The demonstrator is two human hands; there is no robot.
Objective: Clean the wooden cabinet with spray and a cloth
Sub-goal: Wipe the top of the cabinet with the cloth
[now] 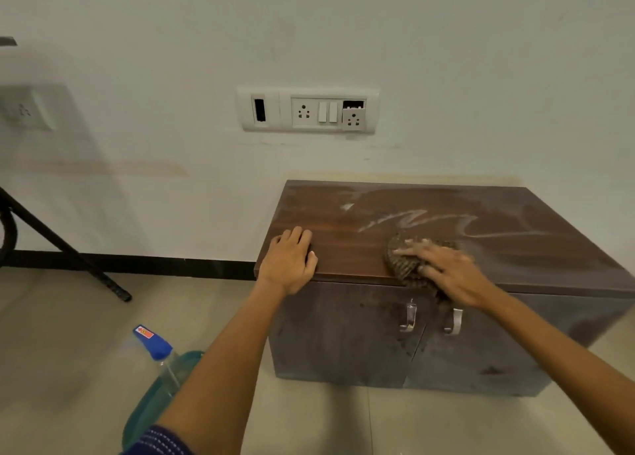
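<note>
A low wooden cabinet stands against the wall, its dark brown top streaked with pale wet smears. My right hand presses flat on a dark checked cloth at the front edge of the top, above two metal door handles. My left hand rests palm down on the front left corner of the top, holding nothing. A spray bottle with a blue head and blue-green liquid stands on the floor at lower left, partly hidden by my left forearm.
A white switch and socket panel is on the wall above the cabinet. A black tripod leg slants down to the tiled floor at left. A black skirting strip runs along the wall base.
</note>
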